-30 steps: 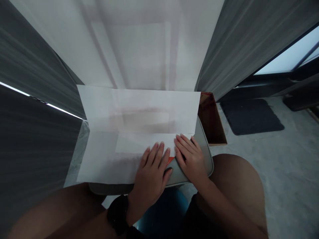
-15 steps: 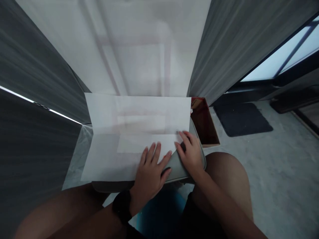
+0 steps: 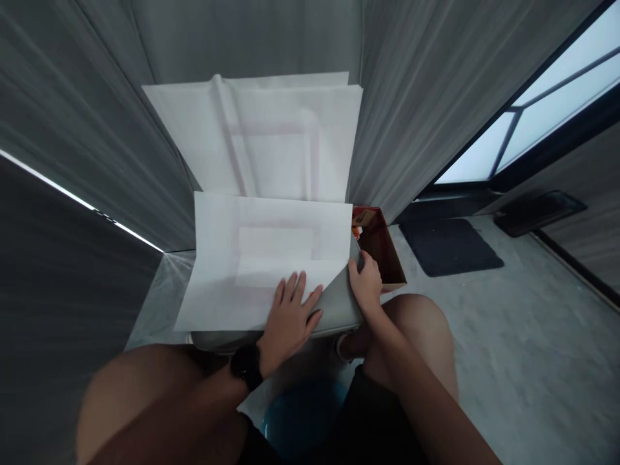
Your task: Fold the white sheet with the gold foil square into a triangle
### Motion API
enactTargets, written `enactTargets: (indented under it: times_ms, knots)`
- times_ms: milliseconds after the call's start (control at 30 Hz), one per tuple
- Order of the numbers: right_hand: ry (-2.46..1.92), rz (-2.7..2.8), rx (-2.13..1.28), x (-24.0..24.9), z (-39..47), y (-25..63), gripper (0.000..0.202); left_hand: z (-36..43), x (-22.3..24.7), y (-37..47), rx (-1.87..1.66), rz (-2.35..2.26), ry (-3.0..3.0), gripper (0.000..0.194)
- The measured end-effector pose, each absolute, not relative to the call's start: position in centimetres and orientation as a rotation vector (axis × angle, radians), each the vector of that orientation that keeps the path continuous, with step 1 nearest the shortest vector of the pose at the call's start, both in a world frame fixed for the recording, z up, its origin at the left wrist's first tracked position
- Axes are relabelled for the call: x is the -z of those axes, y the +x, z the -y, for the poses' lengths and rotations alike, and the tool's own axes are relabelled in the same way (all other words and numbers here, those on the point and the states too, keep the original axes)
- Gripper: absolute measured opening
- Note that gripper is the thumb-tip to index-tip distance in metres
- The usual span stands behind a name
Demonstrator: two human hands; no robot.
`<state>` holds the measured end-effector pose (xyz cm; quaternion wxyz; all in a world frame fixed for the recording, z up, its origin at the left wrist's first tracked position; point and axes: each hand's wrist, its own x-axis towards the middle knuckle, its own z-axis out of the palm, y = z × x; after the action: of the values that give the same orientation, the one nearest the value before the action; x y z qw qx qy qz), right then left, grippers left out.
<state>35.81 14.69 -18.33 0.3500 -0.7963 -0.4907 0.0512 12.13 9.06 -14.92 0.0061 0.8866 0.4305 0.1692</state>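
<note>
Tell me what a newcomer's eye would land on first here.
Most likely the large white paper on the gray surface in the middle, with more white paper rising behind it. The left hand, a black watch on its wrist, lies spread on the paper's lower right part, while the right hand is at the gray surface's right edge. The bright window at upper right also stands out.

Left fingers spread, right fingers curled

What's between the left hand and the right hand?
In the head view, the slanted edge of the white paper and a bare stretch of grey surface lie between left hand and right hand.
</note>
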Motion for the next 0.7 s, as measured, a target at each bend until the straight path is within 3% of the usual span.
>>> enactTargets:
  times_ms: [300, 700]
  knots:
    - [-2.195, 1.348, -0.318, 15.9, -14.2, 34.6, 0.073, -9.0, 15.2, 11.8, -0.524, -1.343, 2.831, 0.056]
    - [-2.220, 1.435, -0.274, 16.6, -14.8, 34.9, 0.066, -6.0, 15.5, 6.1, -0.384, -1.140, 3.059, 0.064]
